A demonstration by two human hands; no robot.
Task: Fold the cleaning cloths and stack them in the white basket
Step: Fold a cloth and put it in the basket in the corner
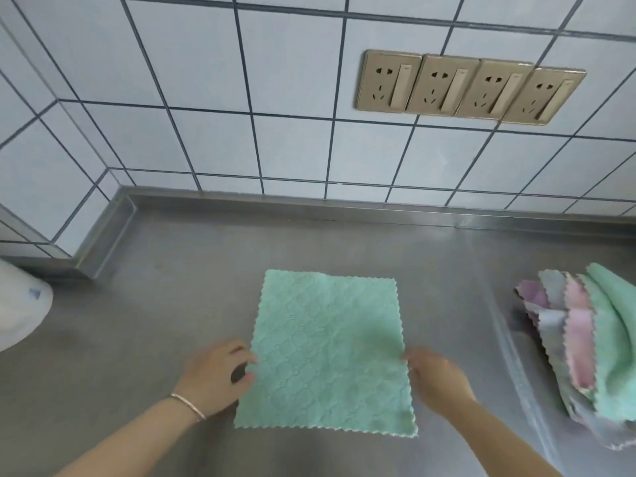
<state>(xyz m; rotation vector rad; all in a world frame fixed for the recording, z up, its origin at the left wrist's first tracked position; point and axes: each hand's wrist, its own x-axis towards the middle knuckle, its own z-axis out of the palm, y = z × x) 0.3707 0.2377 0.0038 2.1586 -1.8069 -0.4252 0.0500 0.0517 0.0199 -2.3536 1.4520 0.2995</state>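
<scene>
Hands at the side edges of a green cloth (327, 352) spread flat on a steel counter (172, 304), ready for the first fold.

The left hand (215, 376) curls its fingers at the cloth's left edge and appears to pinch it; the right hand (437, 376) is at the right edge, but blur hides whether it grips or only touches. The cloth lies square and unfolded in the middle of the counter, so folding looks about to begin. The next move probably calls for lifting one edge and laying it evenly onto the opposite one. More cloths (585, 339) wait in a loose heap to the right. A white object (20, 308) at far left may be the basket; too little shows to tell.
</scene>
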